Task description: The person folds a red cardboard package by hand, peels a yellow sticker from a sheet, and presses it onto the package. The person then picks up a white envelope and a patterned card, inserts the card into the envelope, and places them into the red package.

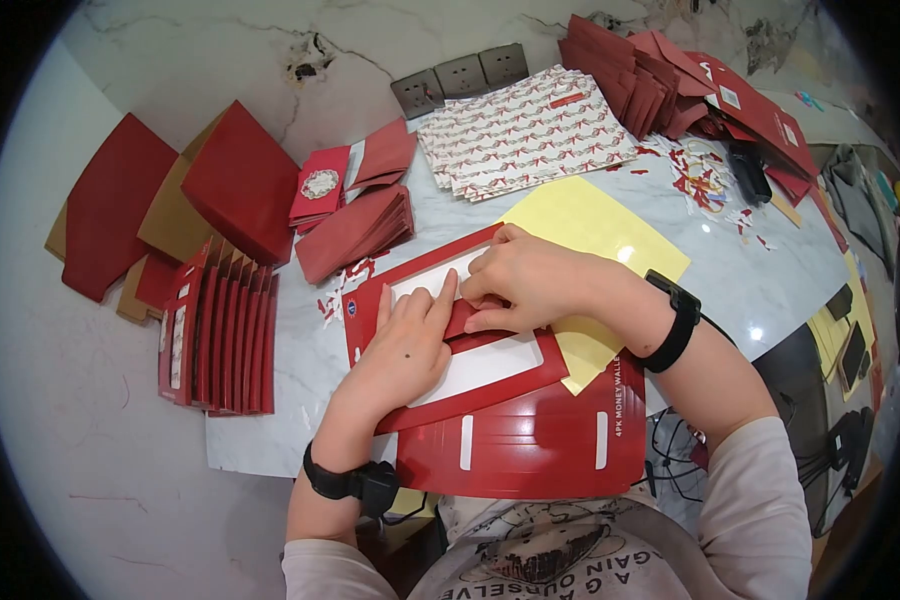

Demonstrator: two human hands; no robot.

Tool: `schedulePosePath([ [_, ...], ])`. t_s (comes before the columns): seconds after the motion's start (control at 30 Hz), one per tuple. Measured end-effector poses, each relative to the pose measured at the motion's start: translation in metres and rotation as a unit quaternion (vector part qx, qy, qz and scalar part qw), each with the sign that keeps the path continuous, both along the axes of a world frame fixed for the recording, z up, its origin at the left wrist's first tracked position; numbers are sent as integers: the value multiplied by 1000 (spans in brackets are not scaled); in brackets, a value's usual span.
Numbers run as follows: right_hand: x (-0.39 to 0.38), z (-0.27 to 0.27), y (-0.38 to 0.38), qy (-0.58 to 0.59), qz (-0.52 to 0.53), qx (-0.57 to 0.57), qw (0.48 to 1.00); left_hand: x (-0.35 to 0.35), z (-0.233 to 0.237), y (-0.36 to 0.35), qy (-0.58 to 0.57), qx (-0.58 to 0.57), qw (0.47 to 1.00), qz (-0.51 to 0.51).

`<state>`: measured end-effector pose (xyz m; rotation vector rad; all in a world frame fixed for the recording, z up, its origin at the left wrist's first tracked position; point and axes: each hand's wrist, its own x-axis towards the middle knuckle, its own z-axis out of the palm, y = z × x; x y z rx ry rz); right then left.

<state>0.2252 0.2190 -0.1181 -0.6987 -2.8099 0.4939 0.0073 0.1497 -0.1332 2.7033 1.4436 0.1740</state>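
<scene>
My left hand (410,345) lies flat with fingers spread on a red cardboard frame (470,402) that has two white panels. My right hand (535,280) is bent over the same frame, its thumb and fingers closed at the red strip between the panels; the fingertips are partly hidden. Under the frame, toward my body, is a flat red printed card (530,457) with white slots and the words "4PK MONEY WALLE…". A glossy yellow sheet (635,250) extends beneath my right forearm. Both wrists wear black bands.
Red wallets stand in a row (225,340) at the left edge, beside red-and-brown boxes (240,185). Red envelopes (355,235) and patterned sheets (530,130) lie farther back. Red envelopes (630,85), paper scraps (705,180) and a black object (750,175) occupy the back right.
</scene>
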Motion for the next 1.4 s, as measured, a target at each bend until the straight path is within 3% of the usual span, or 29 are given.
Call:
schedulePosePath([
  [0.4, 0, -8, 4, 15, 19, 12, 1000, -2, 17, -2, -60, -61, 996, 3],
  [0.6, -1, -9, 4, -3, 17, -9, 1000, 3, 6, -1, 11, 37, 999, 14],
  [0.67, -1, -8, 4, -1, 17, -6, 1000, 4, 2, -1, 35, -29, 998, 39],
  [1.1, 5, 2, 5, -7, 26, -7, 1000, -8, 3, 8, -17, -110, 993, 32],
  [1.17, 7, 3, 7, 16, 31, -9, 999, -15, 9, 10, -166, -97, 980, 53],
  [1.2, 7, 2, 9, 26, 27, 4, 999, -17, 15, 11, -166, -96, 980, 54],
  [1.27, 7, 3, 10, 35, 22, 17, 999, -16, 36, 11, -154, -77, 972, 160],
  [1.33, 6, 6, 8, 34, -23, 47, 998, -15, 40, 8, -137, -42, 975, 168],
  [1.4, 5, 5, 7, 33, -38, 68, 996, -19, 34, 7, -324, -185, 912, 168],
])
